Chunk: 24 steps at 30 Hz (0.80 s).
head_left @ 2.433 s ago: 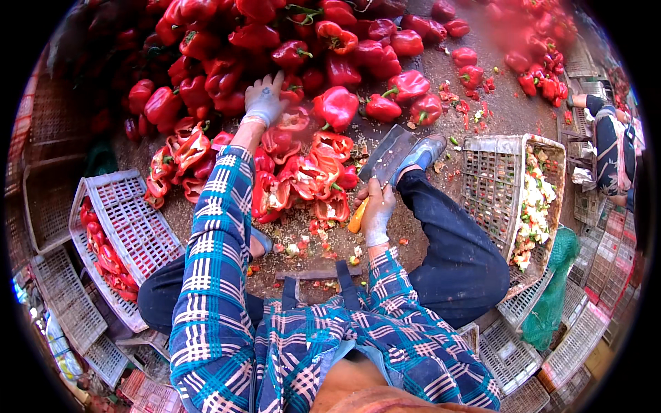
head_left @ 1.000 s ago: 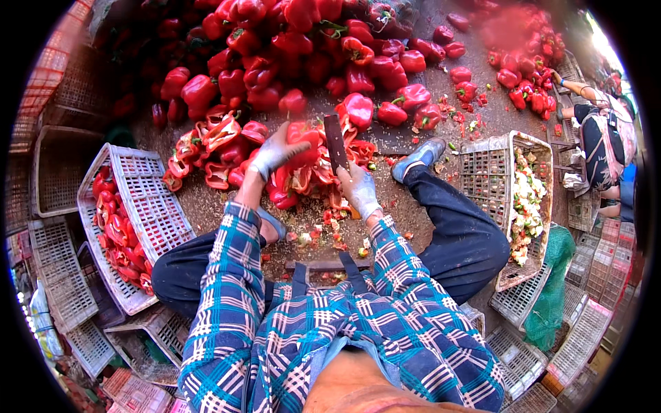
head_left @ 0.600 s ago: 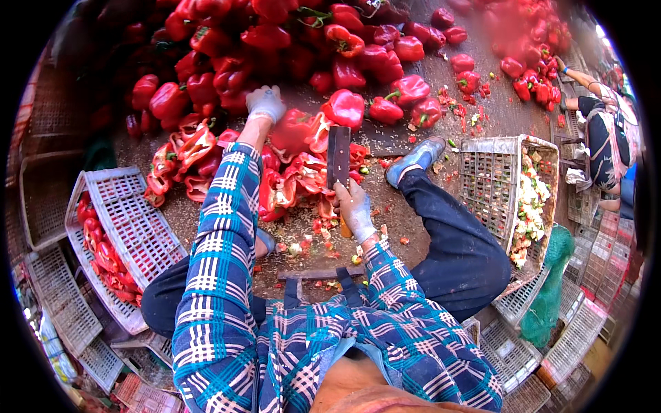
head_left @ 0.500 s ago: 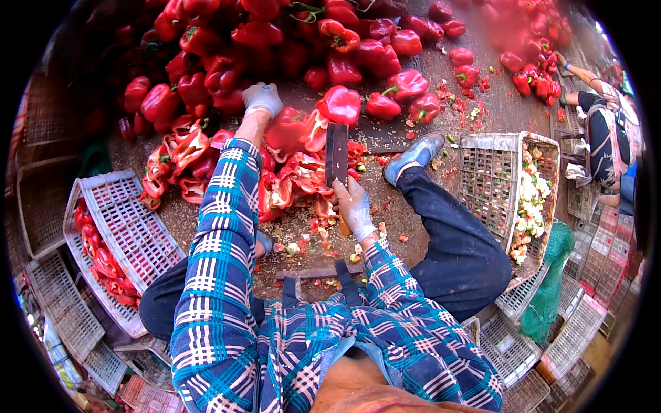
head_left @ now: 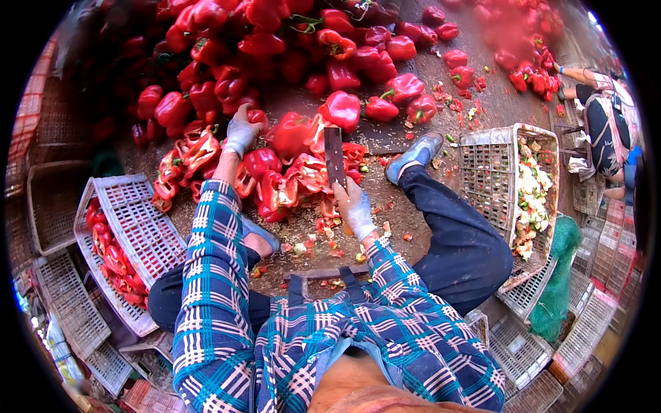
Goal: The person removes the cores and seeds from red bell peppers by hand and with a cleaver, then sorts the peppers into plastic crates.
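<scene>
My left hand [head_left: 242, 131], in a pale glove, is at the near edge of the pepper heap, its fingers and thumb around a red bell pepper [head_left: 257, 118] that shows only in part. My right hand [head_left: 354, 208], also gloved, is closed on a knife [head_left: 334, 157] with a broad dark blade pointing away from me; its handle is mostly hidden in the hand. Left of the blade lie cut-open peppers [head_left: 277, 189] and whole ones. A whole red pepper [head_left: 341, 110] lies just beyond the blade tip.
A large heap of red peppers [head_left: 261, 45] fills the far left. A tilted crate [head_left: 141, 206] with cut red peppers stands at my left; another crate [head_left: 485, 165] with pale cores at my right. Green netting [head_left: 554, 289] hangs beside it. A co-worker [head_left: 606, 124] sits far right.
My left hand has come back toward me and leftward from the heap, now with a pepper at its fingers. My right hand and the knife have hardly moved.
</scene>
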Each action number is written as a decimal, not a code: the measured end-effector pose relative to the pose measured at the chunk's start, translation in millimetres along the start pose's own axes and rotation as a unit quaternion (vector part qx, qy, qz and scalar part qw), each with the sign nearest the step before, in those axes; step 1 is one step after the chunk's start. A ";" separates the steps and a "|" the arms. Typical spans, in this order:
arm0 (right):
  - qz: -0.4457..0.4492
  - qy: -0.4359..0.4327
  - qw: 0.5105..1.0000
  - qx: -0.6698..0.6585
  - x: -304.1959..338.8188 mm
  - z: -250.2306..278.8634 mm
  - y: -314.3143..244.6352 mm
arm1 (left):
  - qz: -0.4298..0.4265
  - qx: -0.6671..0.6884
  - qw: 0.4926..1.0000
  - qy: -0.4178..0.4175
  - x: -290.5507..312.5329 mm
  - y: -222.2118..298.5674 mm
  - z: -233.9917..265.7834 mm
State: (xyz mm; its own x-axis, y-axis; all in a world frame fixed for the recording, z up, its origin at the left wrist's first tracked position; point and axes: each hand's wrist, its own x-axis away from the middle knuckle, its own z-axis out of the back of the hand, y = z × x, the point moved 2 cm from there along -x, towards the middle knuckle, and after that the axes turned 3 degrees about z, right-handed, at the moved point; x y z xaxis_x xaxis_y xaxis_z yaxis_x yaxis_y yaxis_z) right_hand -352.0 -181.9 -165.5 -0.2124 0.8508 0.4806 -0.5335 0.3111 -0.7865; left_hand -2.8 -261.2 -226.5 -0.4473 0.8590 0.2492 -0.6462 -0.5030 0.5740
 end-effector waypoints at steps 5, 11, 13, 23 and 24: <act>0.178 0.052 0.979 0.079 26.2 6.7 -64.2 | -0.011 0.406 0.906 -0.121 56.7 46.2 42.5; 0.422 0.163 0.883 0.128 54.5 9.9 -107.3 | -0.038 0.505 0.839 -0.199 107.8 78.1 64.4; 0.437 0.166 0.876 0.115 52.3 7.5 -100.2 | -0.036 0.540 0.813 -0.212 121.1 91.3 69.0; 0.244 0.046 0.953 0.170 18.1 -23.8 -51.8 | 0.059 0.618 0.760 -0.193 151.4 87.6 37.0; 0.211 0.015 0.960 0.185 16.0 -26.7 -53.9 | 0.070 0.616 0.760 -0.198 153.6 76.5 31.1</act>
State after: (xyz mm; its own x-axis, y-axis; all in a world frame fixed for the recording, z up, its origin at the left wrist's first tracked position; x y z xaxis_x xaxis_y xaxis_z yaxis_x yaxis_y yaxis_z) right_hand -304.8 -173.7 -125.8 -0.4525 0.8815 0.1349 -0.6612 -0.2302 -0.7140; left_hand -101.7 -164.8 -120.1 -0.0792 0.8898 0.4494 0.5675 -0.3304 0.7542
